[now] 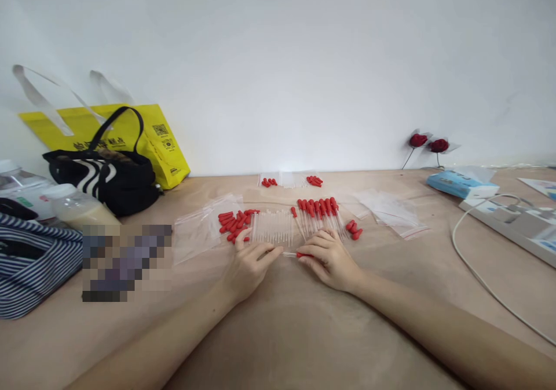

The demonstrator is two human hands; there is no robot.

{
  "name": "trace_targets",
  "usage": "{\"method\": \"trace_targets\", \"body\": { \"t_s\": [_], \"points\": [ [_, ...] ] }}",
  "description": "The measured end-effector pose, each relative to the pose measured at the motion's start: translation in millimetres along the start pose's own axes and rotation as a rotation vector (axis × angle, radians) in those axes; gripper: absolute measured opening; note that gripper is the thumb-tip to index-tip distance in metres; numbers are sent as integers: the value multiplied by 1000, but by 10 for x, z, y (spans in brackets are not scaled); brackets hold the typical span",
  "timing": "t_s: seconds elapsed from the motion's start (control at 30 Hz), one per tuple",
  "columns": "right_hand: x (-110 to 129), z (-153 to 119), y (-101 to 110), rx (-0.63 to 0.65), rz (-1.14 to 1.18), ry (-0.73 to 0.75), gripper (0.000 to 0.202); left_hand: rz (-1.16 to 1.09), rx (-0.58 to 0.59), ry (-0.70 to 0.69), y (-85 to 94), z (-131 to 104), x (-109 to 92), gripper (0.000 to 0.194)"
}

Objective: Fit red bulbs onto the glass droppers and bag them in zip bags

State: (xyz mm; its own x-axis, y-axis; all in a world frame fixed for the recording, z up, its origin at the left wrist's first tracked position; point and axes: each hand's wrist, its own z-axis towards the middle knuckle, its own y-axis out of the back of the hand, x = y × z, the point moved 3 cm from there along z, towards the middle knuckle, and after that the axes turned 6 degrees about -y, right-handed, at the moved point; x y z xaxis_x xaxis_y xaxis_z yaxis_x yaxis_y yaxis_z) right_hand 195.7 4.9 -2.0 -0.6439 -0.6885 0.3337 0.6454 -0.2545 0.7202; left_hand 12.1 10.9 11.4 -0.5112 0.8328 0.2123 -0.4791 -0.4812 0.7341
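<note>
My left hand (251,265) pinches one end of a thin glass dropper tube (289,254) just above the table. At the tube's other end, my right hand (330,259) grips a red rubber bulb (299,255), mostly hidden under the fingers. Beyond the hands lies a row of bare glass tubes (273,228). Right of it, droppers with red bulbs (321,207) lie side by side, one of them slanted apart from the others. Several loose red bulbs (234,223) are heaped beyond my left hand. A few more bulbs (354,229) rest past my right hand.
Clear plastic bags (202,228) lie at left, and more bags (393,210) at right. Near the wall is a bagged set (291,179) of tubes and bulbs. Bags and a bottle (72,201) crowd the left; a tissue pack (460,184), power strip (512,228) and cable are right.
</note>
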Motion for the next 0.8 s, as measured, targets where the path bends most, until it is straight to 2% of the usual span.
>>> {"method": "trace_targets", "body": {
  "t_s": [0.2,0.4,0.8],
  "points": [
    [-3,-21,-33,31,75,14,11,-8,10,-4,-8,-2,-42,28],
    [-19,-22,-40,22,176,16,11,-20,-34,37,-19,5,-94,25],
    [3,-26,-26,-23,129,50,10,-26,-39,86,-16,74,-229,24]
  ]
}}
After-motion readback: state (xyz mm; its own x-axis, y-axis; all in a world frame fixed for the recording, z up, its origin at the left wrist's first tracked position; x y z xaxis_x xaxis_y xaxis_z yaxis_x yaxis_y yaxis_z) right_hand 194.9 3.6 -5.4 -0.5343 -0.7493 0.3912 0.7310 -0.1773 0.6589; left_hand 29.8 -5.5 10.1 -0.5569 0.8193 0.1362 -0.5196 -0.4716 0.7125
